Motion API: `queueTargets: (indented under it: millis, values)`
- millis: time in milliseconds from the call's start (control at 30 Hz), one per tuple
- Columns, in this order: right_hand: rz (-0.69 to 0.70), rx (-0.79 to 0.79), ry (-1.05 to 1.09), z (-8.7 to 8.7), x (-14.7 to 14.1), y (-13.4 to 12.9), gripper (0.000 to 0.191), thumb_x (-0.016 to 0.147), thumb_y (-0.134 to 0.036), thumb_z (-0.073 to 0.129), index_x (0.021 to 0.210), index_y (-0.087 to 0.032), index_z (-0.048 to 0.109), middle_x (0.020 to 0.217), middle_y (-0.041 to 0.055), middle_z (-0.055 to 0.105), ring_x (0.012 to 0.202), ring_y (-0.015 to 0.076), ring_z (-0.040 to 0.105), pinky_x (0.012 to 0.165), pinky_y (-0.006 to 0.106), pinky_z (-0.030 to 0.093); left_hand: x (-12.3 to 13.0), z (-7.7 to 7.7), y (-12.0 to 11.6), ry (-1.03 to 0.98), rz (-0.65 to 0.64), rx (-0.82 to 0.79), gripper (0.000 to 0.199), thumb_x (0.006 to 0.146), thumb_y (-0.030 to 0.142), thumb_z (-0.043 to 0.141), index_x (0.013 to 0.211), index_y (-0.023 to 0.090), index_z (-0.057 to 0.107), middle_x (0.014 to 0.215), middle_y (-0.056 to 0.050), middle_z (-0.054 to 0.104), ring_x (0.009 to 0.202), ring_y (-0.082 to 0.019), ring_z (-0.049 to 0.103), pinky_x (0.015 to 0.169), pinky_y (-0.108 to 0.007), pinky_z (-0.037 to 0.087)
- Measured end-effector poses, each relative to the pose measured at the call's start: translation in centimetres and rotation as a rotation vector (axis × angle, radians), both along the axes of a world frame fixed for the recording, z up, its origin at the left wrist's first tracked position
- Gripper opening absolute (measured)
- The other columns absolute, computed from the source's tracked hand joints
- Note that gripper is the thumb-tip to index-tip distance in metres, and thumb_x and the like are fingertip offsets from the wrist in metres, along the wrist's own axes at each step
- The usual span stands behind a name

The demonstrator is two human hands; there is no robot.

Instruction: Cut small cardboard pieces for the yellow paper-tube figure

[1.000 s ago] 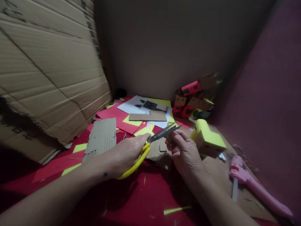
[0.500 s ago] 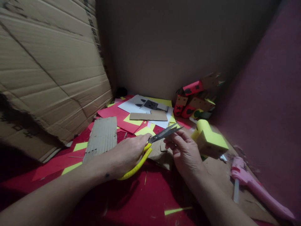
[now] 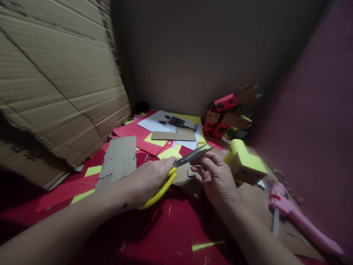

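Note:
My left hand (image 3: 154, 178) is closed round the yellow handles of a pair of scissors (image 3: 189, 157). The blades point up and to the right, slightly parted. Near their tips, my right hand (image 3: 216, 175) has its fingers curled, thumb and fingertips close together under the blades. A small dark piece seems to lie between those fingers and the blades, too small to make out. Below the blades, a brown cardboard piece (image 3: 183, 180) rests on the red cloth (image 3: 165, 235), between my two hands.
A corrugated cardboard strip (image 3: 118, 158) lies left; a large cardboard sheet (image 3: 60, 81) stands behind it. An L-shaped cardboard piece (image 3: 173, 135) tops coloured paper. At right are a yellow-covered box shape (image 3: 249, 162), a pink glue gun (image 3: 298, 217) and red decorated figures (image 3: 226, 102).
The view has shifted very slightly. The fingers of my right hand have moved a little by the blades, and the scissors remain in my left hand.

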State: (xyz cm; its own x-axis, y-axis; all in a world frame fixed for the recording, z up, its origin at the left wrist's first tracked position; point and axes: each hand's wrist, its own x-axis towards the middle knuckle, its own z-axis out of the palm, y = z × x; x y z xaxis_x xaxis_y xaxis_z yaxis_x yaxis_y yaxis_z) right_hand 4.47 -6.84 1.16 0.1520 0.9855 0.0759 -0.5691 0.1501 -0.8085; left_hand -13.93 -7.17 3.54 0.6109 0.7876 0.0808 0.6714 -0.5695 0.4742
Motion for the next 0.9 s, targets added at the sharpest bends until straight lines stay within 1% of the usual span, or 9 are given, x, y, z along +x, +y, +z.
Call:
queueTargets:
  millis: [200,333,667,900]
  values:
    - [0.013,0.007,0.007,-0.05,0.04,-0.08,0.01,0.061,-0.013,0.076,0.067,-0.017,0.068,0.067,-0.0012,0.07,0.064,0.0141,0.067,0.058,0.024,0.056,0.0,-0.06,-0.02,-0.011,-0.018,0.009,0.024,0.09,0.027,0.035,0.108,0.018,0.05,0.093,-0.009,0.063,0.078,-0.02,0.058,0.071,-0.03,0.042]
    - [0.013,0.005,0.03,0.01,-0.04,-0.13,0.011,0.06,-0.013,0.076,0.066,-0.017,0.069,0.066,-0.002,0.07,0.064,0.0136,0.068,0.059,0.024,0.056,0.03,-0.14,0.05,0.015,-0.009,0.015,0.026,0.09,0.025,0.034,0.109,0.017,0.049,0.093,-0.01,0.063,0.078,-0.021,0.059,0.072,-0.03,0.042]
    - [0.011,-0.021,0.07,-0.02,-0.01,-0.1,0.015,0.056,-0.011,0.079,0.065,-0.017,0.068,0.066,-0.0022,0.07,0.063,0.014,0.068,0.057,0.023,0.057,-0.25,-0.38,0.21,0.049,-0.005,0.049,0.027,0.088,0.021,0.035,0.109,0.017,0.051,0.089,-0.009,0.064,0.074,-0.021,0.06,0.067,-0.028,0.041]
    - [0.017,-0.031,0.072,0.0,0.06,-0.05,0.015,0.056,-0.01,0.078,0.065,-0.016,0.068,0.066,-0.0013,0.07,0.063,0.0153,0.068,0.057,0.024,0.058,0.0,-0.06,-0.02,0.07,0.013,0.08,0.03,0.087,0.019,0.033,0.11,0.014,0.052,0.082,-0.009,0.064,0.068,-0.018,0.058,0.061,-0.025,0.038]
